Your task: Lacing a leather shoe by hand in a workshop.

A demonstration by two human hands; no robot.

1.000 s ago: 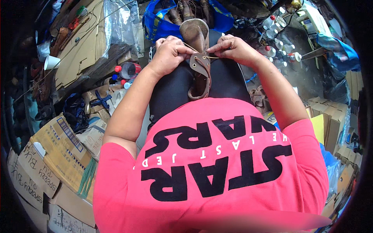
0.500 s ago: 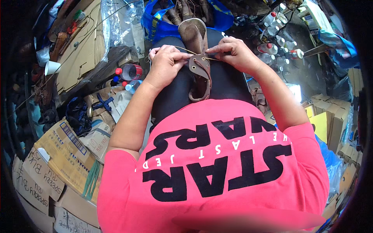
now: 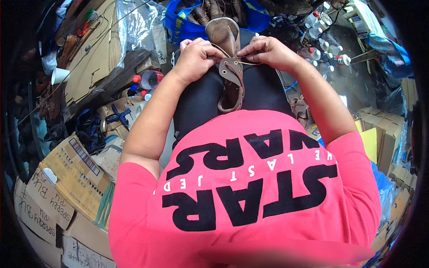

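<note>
A brown leather shoe (image 3: 229,71) rests upright between my black-clad thighs, its toe part pointing away. Metal eyelets and a dark lace show on the flap nearest my body. My left hand (image 3: 196,59) is closed at the shoe's left edge, thumb and finger pinched together. A thin tan cord (image 3: 219,48) runs from behind that hand to the leather. On the other side, my right hand (image 3: 268,51) pinches the cord close to the stitching, and a loose length trails right below its fingers. The fingertips partly hide the exact grip.
Beyond the shoe stands a blue bag (image 3: 178,22) holding brown shoe-like items. Several plastic bottles (image 3: 313,52) stand at the far right. Cardboard boxes (image 3: 71,178) are stacked at the left, and more cardboard (image 3: 380,123) lies at the right. A white cup (image 3: 59,76) sits at the far left.
My left hand has shifted slightly right and up along the cord, its fingers more curled. My right hand stays near the stitching, its fingers slightly repositioned. The shoe has barely moved.
</note>
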